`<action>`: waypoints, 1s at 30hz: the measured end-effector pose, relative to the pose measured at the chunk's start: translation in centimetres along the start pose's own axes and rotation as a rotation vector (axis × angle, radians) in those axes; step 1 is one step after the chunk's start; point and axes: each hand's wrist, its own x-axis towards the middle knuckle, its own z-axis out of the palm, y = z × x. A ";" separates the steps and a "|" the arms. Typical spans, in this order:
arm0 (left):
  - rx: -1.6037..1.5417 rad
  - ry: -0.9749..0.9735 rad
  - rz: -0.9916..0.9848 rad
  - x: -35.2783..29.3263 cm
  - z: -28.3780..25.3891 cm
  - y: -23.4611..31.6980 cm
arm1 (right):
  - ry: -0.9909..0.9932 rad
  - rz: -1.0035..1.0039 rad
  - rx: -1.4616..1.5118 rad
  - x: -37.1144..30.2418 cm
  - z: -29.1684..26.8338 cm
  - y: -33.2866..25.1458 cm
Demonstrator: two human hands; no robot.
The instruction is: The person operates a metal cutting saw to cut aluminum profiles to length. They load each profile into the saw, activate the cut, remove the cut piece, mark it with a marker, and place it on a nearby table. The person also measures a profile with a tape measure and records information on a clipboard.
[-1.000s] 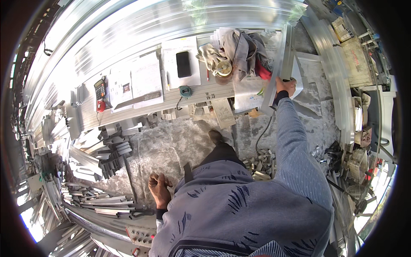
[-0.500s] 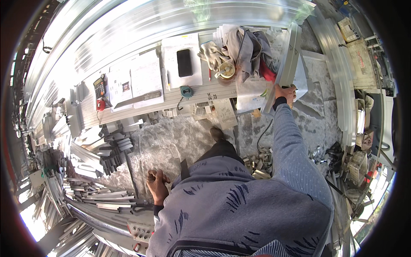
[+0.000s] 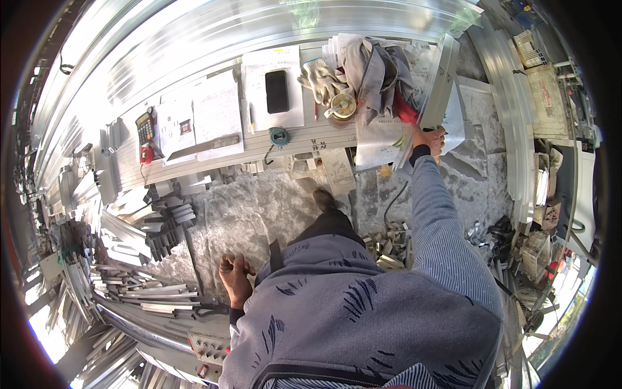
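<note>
Fingers of the right hand [image 3: 427, 141] bend over the near end of a long aluminium profile [image 3: 440, 87], pressed to the metal with their undersides hidden; the profile lies aslant at the right end of the ribbed bench [image 3: 249, 148], partly over a printed sheet [image 3: 376, 146]; the left hand [image 3: 236, 275] hangs low above the floor, its fingers loosely curled, nothing visible in them, though whether the tips meet cannot be told.

One hand at one end leaves the far end without a second grip; a slip or twist could swing the length sideways, snagging the red cloth [image 3: 404, 109] and grey garment [image 3: 368, 74] just beside it, and perhaps upsetting the lidded jar [image 3: 341, 107] beyond; bare skin on a cut edge, too, risks a nick.

Work gloves [image 3: 319, 78] lie unworn by the jar; farther left sit a phone [image 3: 276, 91] on paper, a teal tape measure [image 3: 278, 137] and a calculator [image 3: 145, 128]; the cloth pile blocks the profile's left side, while metal offcuts [image 3: 390, 251] crowd the floor near the person's legs.
</note>
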 end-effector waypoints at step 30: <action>-0.034 -0.127 0.014 -0.1 -0.3 -0.8 | -0.112 -0.015 0.055 -1.6 -2.4 1.4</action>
